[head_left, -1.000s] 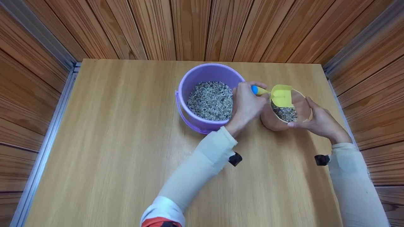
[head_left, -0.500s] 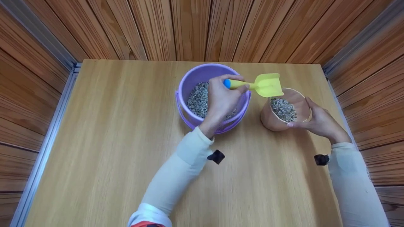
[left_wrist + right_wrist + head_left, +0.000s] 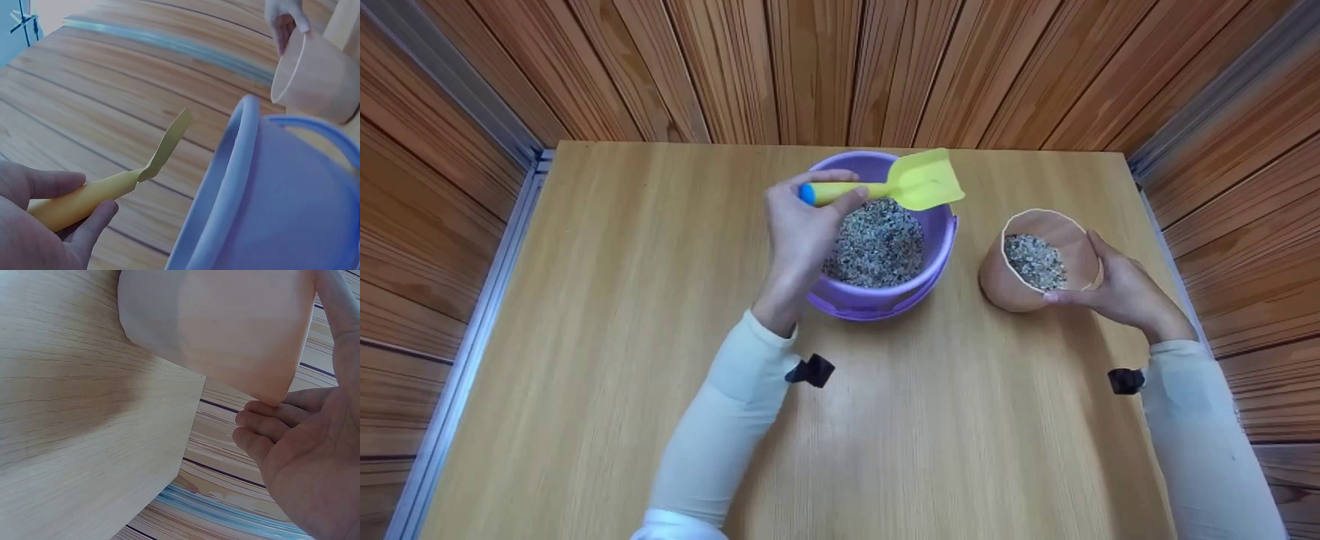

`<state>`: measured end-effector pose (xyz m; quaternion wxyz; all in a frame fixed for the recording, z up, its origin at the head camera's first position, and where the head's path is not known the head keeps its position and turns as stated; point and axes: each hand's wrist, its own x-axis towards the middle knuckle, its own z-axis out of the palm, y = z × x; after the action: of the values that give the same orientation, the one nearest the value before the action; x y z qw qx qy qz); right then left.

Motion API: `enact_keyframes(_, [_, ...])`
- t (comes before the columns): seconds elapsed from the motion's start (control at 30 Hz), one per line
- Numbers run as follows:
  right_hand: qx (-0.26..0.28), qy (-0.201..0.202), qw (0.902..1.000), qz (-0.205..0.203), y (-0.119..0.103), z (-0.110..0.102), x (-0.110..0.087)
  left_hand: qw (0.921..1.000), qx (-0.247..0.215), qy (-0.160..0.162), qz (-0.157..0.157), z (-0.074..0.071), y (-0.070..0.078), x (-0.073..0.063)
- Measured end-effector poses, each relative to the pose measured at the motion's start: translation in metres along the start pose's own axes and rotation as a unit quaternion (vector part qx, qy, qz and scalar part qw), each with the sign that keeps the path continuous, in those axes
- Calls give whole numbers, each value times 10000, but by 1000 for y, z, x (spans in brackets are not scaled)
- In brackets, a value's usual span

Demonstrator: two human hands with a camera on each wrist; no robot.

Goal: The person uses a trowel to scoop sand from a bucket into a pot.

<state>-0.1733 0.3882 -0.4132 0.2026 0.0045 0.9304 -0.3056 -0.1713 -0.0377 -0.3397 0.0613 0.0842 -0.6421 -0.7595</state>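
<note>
My left hand [image 3: 802, 232] grips the handle of a yellow toy shovel [image 3: 924, 180] with a blue end, held above the purple bucket [image 3: 949, 240]. Grey gravel [image 3: 881, 244] lies inside that bucket. In the left wrist view, thumb and fingers pinch the shovel's handle [image 3: 84, 201], and its blade stands beside the bucket's rim. To the right, my right hand [image 3: 1129, 289] holds the rim of a tan pot [image 3: 1012, 285], which sits tilted on the table with some gravel [image 3: 1035, 261] inside. The right wrist view has the pot's wall [image 3: 225, 326] against the fingers.
The wooden table [image 3: 622, 337] spreads out around the bucket and pot. Wood-panelled walls [image 3: 810, 71] close it in at the back and sides. A metal rail [image 3: 472, 352] runs along the left edge. The bucket's handle [image 3: 320, 129] hangs down its side.
My left hand has carried the shovel leftward, from over the pot to above the bucket, uncovering the gravel in the pot. The right hand and pot have stayed in place.
</note>
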Motion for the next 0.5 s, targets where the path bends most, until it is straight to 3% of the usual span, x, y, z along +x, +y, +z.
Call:
enact_keyframes(0.27, [18, -5, 10000, 40, -1, 0, -1, 9988, -363, 299, -103, -30, -6, 1])
enact_keyframes(0.5, [-62, 99, 9999, -102, 0, 0, -1, 9970, -570, 438, -295, -44, -11, 2])
